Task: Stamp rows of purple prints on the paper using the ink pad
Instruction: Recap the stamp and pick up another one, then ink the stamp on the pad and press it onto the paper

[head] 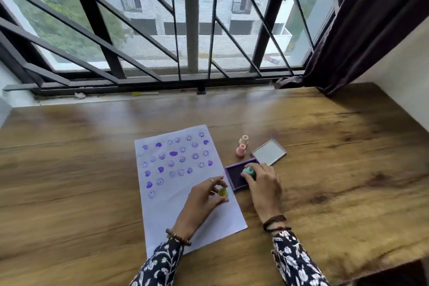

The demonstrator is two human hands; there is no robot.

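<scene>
A white paper sheet lies on the wooden table, its upper half covered with rows of purple smiley and heart prints. My left hand hovers over the sheet's right edge, fingers pinched on a small yellow-green stamp whose face is turned up. Right of the sheet sits the purple ink pad, open. My right hand holds a teal stamp down on the pad's dark surface.
Two pink stamps stand just beyond the ink pad, and the pad's clear lid lies beside them. The wooden table runs to a barred window at the back. A dark curtain hangs at the right.
</scene>
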